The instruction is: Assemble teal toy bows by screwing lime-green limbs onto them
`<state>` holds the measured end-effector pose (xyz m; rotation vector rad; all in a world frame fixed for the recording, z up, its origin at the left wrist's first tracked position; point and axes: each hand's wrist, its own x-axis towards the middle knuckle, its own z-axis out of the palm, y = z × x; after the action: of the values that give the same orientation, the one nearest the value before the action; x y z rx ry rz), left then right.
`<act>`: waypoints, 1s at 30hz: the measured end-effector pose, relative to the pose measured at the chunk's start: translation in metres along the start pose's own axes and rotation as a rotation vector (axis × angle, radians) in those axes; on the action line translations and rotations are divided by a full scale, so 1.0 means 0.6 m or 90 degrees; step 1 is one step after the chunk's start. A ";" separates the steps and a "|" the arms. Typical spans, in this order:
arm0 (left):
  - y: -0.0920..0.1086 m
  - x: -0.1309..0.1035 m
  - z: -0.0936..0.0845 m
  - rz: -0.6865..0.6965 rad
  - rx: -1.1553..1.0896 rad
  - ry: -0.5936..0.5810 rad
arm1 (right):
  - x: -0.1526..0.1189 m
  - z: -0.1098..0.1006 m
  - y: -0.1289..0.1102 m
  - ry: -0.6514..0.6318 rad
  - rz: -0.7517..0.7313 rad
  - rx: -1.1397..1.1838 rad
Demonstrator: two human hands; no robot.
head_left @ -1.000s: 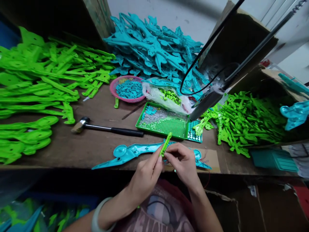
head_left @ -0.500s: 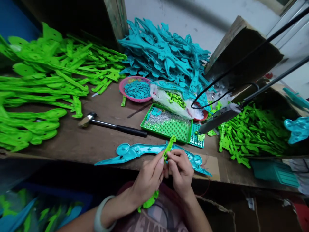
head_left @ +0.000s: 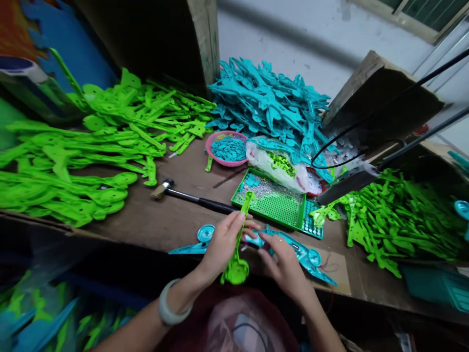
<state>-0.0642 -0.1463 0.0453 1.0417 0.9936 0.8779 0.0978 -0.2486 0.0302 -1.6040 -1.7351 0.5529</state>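
My left hand [head_left: 222,244] is closed around a long green plastic part [head_left: 236,270], whose narrow end points up and whose rounded end hangs down. To the right of it, my right hand [head_left: 286,264] has its fingers apart, with nothing plainly held. Behind both hands a long blue plastic part [head_left: 187,249] lies along the table's front edge, its middle partly covered by my hands. Just beyond is a green tray [head_left: 273,208] holding small silver pieces and a few blue ones.
A hammer [head_left: 198,199] lies left of the tray. Green parts [head_left: 110,146] are heaped at left, more green parts [head_left: 399,215] at right, blue parts [head_left: 271,98] behind. A pink bowl [head_left: 208,146] holds small blue pieces. A dark lamp-like arm [head_left: 348,185] reaches in from the right.
My hands have drawn apart; the right one has let go of the green part, which stays in my left hand. The view has shifted, so the table sits lower and further right.
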 end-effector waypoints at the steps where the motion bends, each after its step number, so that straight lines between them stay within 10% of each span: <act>1: 0.011 -0.001 -0.016 0.033 0.029 0.023 | 0.003 -0.005 0.000 -0.005 0.030 0.056; 7: 0.046 0.003 -0.146 0.059 0.092 0.141 | 0.033 -0.018 -0.011 -0.142 0.115 0.274; 11: 0.018 0.015 -0.197 -0.003 -0.029 0.201 | 0.038 0.025 -0.001 -0.188 -0.011 0.063; 16: -0.030 0.016 -0.184 -0.031 -0.104 0.265 | 0.009 0.040 0.046 -0.133 -0.171 -0.147; 22: -0.027 0.013 -0.150 -0.106 -0.200 0.242 | -0.037 -0.037 0.071 0.058 -0.096 -0.203; 30: -0.001 0.031 -0.148 -0.179 -0.216 0.318 | -0.073 -0.055 0.107 -0.049 0.055 -0.326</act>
<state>-0.1419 -0.1053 0.0241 0.3842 1.3129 1.0491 0.1651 -0.2872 -0.0033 -2.0352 -1.9788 0.2164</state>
